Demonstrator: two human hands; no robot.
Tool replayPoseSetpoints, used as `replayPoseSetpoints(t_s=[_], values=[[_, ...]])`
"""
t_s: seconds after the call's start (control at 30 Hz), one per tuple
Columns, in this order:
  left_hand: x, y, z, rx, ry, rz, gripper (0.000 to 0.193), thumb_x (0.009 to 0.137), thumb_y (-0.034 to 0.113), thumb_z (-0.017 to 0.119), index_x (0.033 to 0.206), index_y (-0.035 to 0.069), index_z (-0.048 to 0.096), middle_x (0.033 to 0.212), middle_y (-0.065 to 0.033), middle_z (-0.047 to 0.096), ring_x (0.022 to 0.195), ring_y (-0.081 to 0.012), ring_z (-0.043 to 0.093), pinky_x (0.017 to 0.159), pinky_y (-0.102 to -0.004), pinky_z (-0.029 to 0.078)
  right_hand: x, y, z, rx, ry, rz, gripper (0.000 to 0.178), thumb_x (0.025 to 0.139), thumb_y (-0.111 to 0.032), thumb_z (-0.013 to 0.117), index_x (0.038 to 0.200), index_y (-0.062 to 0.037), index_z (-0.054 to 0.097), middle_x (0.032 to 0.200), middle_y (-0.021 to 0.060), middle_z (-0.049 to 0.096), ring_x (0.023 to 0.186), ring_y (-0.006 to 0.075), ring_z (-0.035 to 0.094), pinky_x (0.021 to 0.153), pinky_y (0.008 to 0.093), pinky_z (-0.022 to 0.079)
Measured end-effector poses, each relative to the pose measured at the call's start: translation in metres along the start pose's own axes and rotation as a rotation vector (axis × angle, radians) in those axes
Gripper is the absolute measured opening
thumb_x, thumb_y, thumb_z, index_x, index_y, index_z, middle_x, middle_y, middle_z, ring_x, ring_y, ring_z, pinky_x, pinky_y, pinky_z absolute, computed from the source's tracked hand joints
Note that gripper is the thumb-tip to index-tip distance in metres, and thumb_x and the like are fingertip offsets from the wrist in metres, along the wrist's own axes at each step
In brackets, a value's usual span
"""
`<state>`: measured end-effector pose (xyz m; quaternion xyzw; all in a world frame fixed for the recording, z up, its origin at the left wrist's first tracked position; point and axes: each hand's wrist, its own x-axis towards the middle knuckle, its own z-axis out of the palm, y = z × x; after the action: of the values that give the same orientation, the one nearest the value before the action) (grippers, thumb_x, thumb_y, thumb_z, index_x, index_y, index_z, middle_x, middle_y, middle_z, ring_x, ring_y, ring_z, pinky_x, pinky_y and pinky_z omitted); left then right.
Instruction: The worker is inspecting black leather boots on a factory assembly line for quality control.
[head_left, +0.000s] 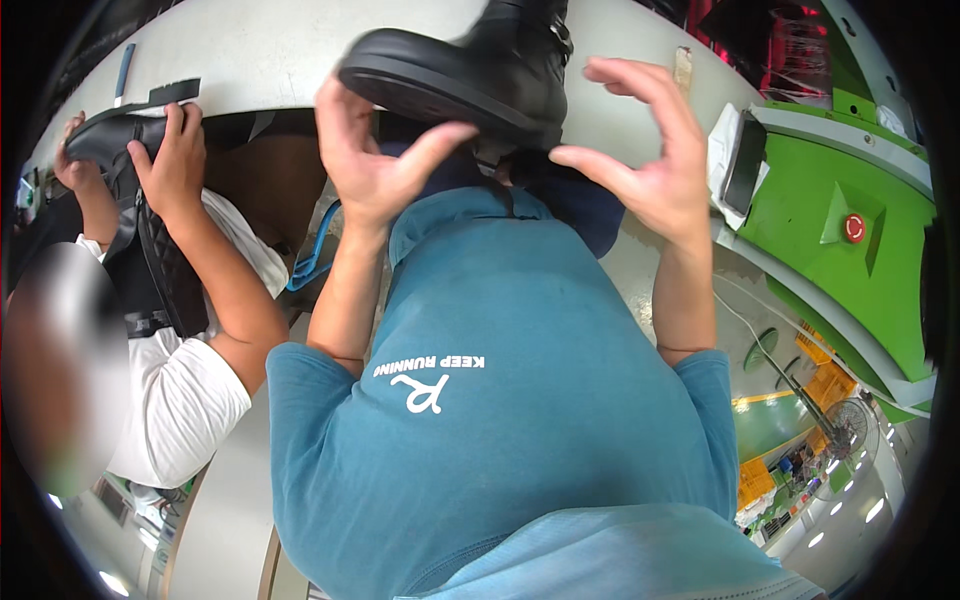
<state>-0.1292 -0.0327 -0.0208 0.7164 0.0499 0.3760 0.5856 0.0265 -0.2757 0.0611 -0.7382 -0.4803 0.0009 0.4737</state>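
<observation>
A black boot (455,85) with a metal buckle on its shaft is at the far middle, over the near edge of the white table. Its toe points left and its sole is turned partly toward me. My left hand (372,165) is at the toe, its fingers curled behind it and partly hidden, its thumb stretched along below the sole. Beside the heel, my right hand (650,150) is spread in a curved shape, thumb and fingers apart, holding nothing. A small gap shows between its fingers and the boot shaft.
The white table (260,50) runs across the far side. At left a co-worker's hands (175,160) hold another black boot (110,135). On the right stands a green machine (830,200) with a red button (853,228) and a dark phone-like slab (744,160). A floor fan (845,425) is behind.
</observation>
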Motion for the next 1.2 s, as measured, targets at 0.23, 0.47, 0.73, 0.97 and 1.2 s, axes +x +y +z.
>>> replayPoseSetpoints(t_s=[0.23, 0.47, 0.73, 0.97, 1.2], values=[[-0.007, -0.013, -0.045, 0.562, 0.03, -0.016, 0.097, 0.072, 0.023, 0.109, 0.149, -0.003, 0.056, 0.142, -0.0174, 0.07, 0.137, -0.0329, 0.064, 0.119, -0.0441, 0.051, -0.015, 0.013, 0.064, -0.243, 0.023, -0.042, 0.049, 0.077, -0.025, 0.098, 0.121, -0.0135, 0.081, 0.122, 0.0018, 0.073, 0.113, 0.0287, 0.068, 0.092, 0.0402, 0.06], [0.004, -0.001, -0.026, 0.699, -0.057, 0.183, 0.071, 0.069, 0.037, 0.106, 0.13, 0.011, 0.079, 0.14, -0.0075, 0.075, 0.147, -0.04, 0.056, 0.122, -0.0513, 0.044, -0.005, 0.019, 0.079, -0.285, 0.025, -0.17, 0.043, 0.077, -0.023, 0.097, 0.116, -0.0119, 0.081, 0.125, 0.001, 0.075, 0.118, 0.0281, 0.071, 0.092, 0.0404, 0.063], [0.007, -0.013, -0.018, 0.645, -0.009, 0.199, 0.062, 0.067, 0.04, 0.106, 0.117, 0.012, 0.083, 0.118, -0.0037, 0.08, 0.119, -0.0275, 0.065, 0.107, -0.0428, 0.045, 0.007, 0.018, 0.073, -0.146, 0.021, 0.006, 0.04, 0.07, -0.025, 0.101, 0.098, -0.0099, 0.077, 0.113, 0.0002, 0.081, 0.101, 0.0249, 0.079, 0.084, 0.0367, 0.064], [0.011, -0.01, -0.015, 0.639, 0.009, 0.161, 0.058, 0.065, 0.038, 0.107, 0.11, 0.011, 0.082, 0.112, -0.0032, 0.08, 0.109, -0.0246, 0.065, 0.102, -0.0392, 0.043, 0.014, 0.021, 0.07, -0.075, 0.008, 0.082, 0.044, 0.066, -0.025, 0.103, 0.098, -0.0106, 0.076, 0.112, -0.001, 0.081, 0.1, 0.0243, 0.079, 0.083, 0.0368, 0.062], [-0.002, -0.01, -0.019, 0.569, 0.053, 0.225, 0.06, 0.062, 0.036, 0.109, 0.109, 0.011, 0.081, 0.115, -0.006, 0.081, 0.115, -0.0286, 0.066, 0.114, -0.0477, 0.043, -0.004, 0.056, 0.085, 0.212, 0.246, 0.276, 0.124, 0.077, -0.039, 0.106, 0.169, -0.0005, 0.033, 0.168, 0.0246, 0.041, 0.156, 0.0365, 0.047, 0.125, 0.0519, 0.046]])
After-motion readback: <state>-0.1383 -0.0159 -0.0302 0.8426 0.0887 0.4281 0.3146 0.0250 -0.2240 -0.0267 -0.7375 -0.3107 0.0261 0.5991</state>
